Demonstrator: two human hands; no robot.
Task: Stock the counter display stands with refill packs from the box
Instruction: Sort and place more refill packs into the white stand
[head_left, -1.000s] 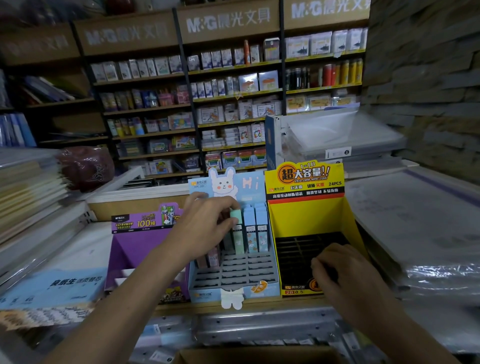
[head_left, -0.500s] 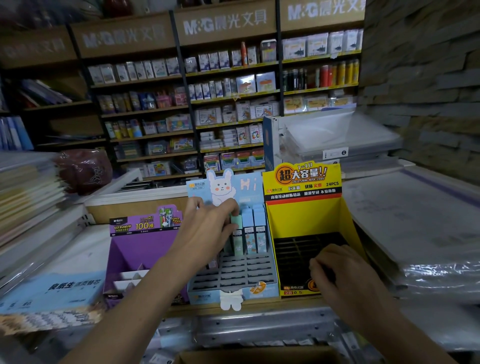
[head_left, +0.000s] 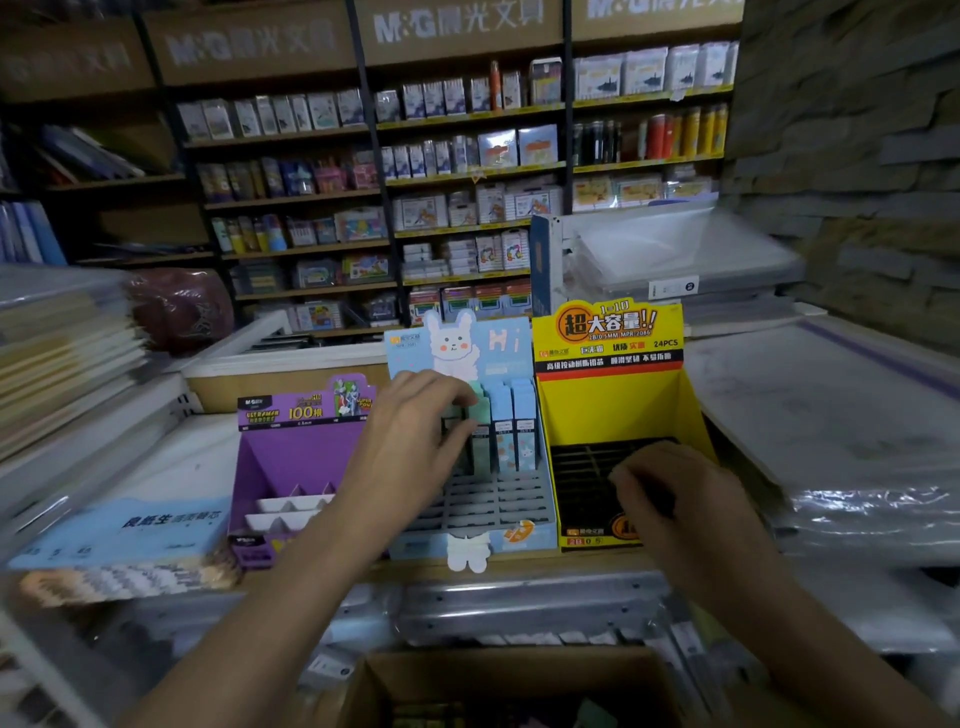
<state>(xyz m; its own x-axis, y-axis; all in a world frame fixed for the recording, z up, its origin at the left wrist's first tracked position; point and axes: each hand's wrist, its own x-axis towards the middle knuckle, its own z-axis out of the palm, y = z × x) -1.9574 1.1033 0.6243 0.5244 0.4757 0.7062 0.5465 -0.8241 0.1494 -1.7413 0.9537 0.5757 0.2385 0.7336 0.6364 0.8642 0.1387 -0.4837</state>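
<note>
Three display stands sit side by side on the counter: a purple one (head_left: 291, 457), a light blue rabbit one (head_left: 498, 499) and a yellow one (head_left: 613, 405). My left hand (head_left: 410, 441) pinches a green refill pack (head_left: 480, 410) in the back row of the blue stand, next to two blue packs (head_left: 511, 431). My right hand (head_left: 670, 499) rests with curled fingers over the dark slots of the yellow stand; whether it holds anything is hidden. The cardboard box (head_left: 519, 686) is open at the bottom edge.
Wrapped paper stacks (head_left: 841, 415) lie to the right, and stacked notebooks (head_left: 57, 353) to the left. A blue flat pack (head_left: 119, 530) lies left of the purple stand. Stocked shelves (head_left: 457, 171) fill the back wall.
My left hand has pushed the green pack slightly lower into the blue stand. The right hand stays over the yellow stand, barely shifted.
</note>
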